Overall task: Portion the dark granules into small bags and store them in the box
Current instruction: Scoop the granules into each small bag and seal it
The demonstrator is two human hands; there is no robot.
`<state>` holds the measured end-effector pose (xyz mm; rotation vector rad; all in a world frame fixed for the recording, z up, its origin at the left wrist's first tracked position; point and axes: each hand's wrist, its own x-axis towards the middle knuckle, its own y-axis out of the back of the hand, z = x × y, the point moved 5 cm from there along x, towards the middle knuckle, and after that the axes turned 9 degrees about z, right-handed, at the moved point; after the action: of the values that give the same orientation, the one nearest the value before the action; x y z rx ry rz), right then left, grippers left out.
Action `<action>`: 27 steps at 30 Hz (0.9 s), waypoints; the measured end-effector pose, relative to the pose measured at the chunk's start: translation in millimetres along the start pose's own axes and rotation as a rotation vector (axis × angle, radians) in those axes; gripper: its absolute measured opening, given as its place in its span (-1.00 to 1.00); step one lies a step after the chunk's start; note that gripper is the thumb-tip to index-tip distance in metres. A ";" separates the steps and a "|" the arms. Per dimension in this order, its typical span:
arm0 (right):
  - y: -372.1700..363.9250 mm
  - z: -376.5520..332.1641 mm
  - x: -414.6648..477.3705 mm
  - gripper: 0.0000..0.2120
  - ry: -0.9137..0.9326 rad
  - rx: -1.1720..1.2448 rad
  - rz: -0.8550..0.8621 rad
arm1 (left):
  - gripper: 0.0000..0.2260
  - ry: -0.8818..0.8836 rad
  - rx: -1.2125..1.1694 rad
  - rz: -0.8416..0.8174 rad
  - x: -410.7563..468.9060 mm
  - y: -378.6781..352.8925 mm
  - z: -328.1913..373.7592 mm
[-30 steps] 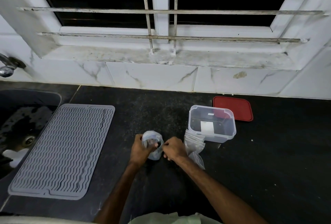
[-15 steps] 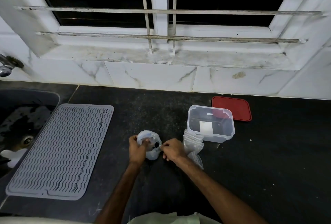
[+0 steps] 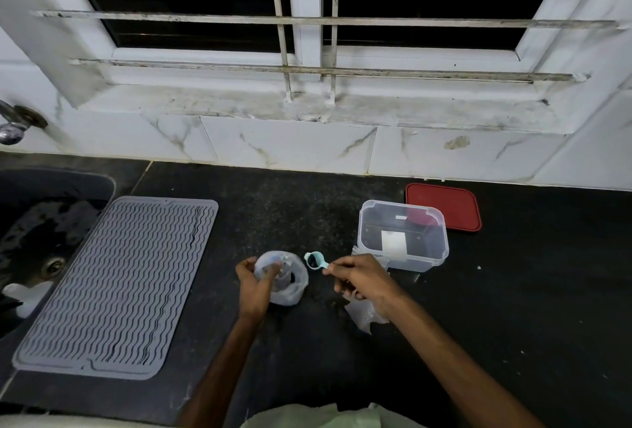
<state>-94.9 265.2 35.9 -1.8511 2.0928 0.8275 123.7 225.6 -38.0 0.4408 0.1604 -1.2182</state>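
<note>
A clear plastic bag (image 3: 285, 278) with dark granules inside stands on the black counter, its mouth open. My left hand (image 3: 254, 285) grips its left rim. My right hand (image 3: 362, 278) pinches the handle of a small light-blue scoop (image 3: 315, 260), which holds dark granules and hovers just right of the bag's mouth. A pile of small empty clear bags (image 3: 366, 313) lies under my right hand and wrist. The clear plastic box (image 3: 403, 234) stands open behind that hand, with a white label on its near wall.
The box's red lid (image 3: 444, 207) lies flat behind the box by the tiled wall. A grey ribbed drying mat (image 3: 119, 285) covers the counter to the left, and a dark sink (image 3: 37, 232) with a tap (image 3: 13, 123) is at the far left.
My right hand has drawn back to the right out of the bag, bringing the blue scoop with granules into view. My left hand still holds the bag's rim.
</note>
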 end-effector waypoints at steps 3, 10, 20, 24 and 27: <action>30.0 3.2 -17.3 -0.84 0.003 0.065 0.041 | -0.35 -0.096 0.006 0.155 -8.1 13.5 8.3; 84.5 52.6 -44.6 -0.84 -0.041 0.128 0.153 | -0.88 -0.794 0.193 -0.061 -79.6 -15.0 47.8; 96.9 92.5 -53.4 -0.86 -0.077 0.129 0.223 | -0.68 -0.945 0.819 -0.628 -117.6 -105.1 14.1; 91.7 97.3 -49.1 -0.86 -0.029 0.050 0.203 | -0.78 -0.923 0.794 -0.555 -109.3 -106.6 10.2; 86.8 99.0 -42.6 -0.85 0.007 -0.092 0.185 | -0.84 -0.891 0.747 -0.543 -108.5 -104.4 8.8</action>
<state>-190.2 358.8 -0.2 -1.7238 2.2938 0.9758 -12.0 287.8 -17.1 0.4607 -1.0266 -1.8932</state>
